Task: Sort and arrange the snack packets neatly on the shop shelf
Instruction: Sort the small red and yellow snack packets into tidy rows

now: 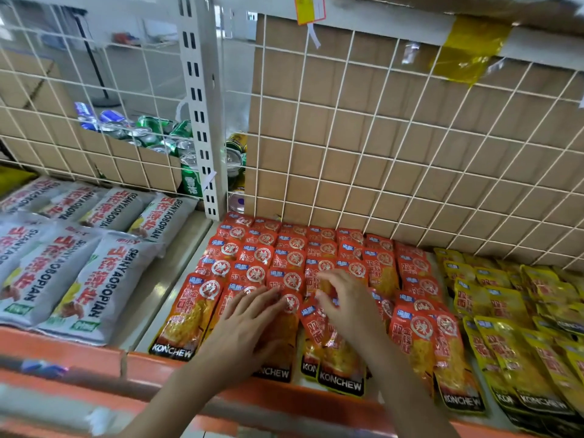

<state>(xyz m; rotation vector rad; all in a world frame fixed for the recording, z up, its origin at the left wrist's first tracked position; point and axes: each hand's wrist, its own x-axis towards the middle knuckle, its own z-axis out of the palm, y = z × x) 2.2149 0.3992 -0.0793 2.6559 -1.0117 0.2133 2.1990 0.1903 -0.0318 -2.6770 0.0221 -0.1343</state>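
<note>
Several red KONCHEW snack packets point(286, 257) lie in overlapping rows on the shelf point(177, 298). My left hand point(249, 320) rests flat with straight fingers on the front red packets. My right hand point(343, 295) is beside it, its fingers curled over the top of a red packet point(335, 352); how firmly it grips is hard to tell. Yellow KONCHEW packets point(512, 314) lie in rows to the right of the red ones. Grey SHANYAOBOPIAN bags point(91, 286) fill the shelf section on the left.
A white wire grid point(410, 172) backs the shelf, with brown cardboard behind it. A slotted white upright point(202, 121) splits the two sections. Green and blue drink cans point(158, 134) sit behind the grid. An orange rail point(94, 352) edges the shelf front.
</note>
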